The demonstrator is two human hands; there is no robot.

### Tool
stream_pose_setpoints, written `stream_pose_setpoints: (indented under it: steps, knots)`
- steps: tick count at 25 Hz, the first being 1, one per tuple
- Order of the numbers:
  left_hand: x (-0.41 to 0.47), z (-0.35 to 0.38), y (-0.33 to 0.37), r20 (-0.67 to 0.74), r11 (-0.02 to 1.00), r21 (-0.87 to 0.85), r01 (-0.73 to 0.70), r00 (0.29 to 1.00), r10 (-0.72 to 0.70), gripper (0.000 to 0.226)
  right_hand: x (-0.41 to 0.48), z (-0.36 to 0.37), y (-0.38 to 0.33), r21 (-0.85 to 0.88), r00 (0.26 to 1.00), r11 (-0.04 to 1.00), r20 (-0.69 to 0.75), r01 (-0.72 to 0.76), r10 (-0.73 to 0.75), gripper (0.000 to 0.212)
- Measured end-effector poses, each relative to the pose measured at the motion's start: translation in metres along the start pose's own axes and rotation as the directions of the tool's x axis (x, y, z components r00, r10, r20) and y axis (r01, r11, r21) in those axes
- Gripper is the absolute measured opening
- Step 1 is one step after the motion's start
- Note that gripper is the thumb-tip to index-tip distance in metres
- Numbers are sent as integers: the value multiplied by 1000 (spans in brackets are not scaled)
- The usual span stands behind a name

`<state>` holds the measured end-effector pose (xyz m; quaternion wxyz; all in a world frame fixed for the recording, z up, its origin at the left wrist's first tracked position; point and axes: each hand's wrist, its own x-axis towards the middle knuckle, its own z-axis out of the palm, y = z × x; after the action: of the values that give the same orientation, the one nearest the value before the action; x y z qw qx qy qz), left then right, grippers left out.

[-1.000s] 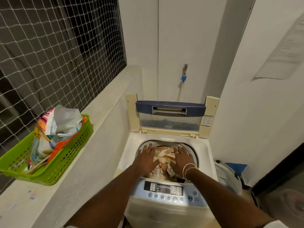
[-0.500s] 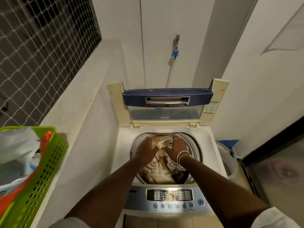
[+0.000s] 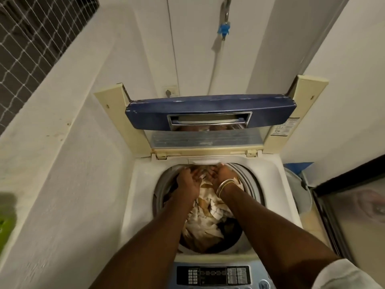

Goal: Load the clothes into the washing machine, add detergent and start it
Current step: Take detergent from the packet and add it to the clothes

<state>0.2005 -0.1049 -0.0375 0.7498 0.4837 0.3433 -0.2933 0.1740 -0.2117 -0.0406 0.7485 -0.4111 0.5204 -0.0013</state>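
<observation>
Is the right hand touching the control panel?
Apart. The head view shows the right hand at the far side of the drum, with clothes lying between it and the control panel.

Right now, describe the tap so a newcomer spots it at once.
Find the washer with its raised blue lid. On the white wall straight above it hangs the tap, a hose trailing down. Its blue fitting sets it apart from the pale wall plate lower left.
</observation>
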Motion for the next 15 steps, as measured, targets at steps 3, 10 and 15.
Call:
stream_pose_setpoints:
  steps: [3,10,15]
  knots:
    - [2,5,2,-1,991,-131,-12,1000,12,40,7,8,-3,166,999,985,-10,-45,47,22]
    - [11,7,0,76,966,-260,7,997,14,43,15,8,4,211,999,976,-5,-51,53,15]
    - [8,3,-12,44,988,-153,-31,998,38,53,7,4,21,202,1000,979,-16,7,-4,13]
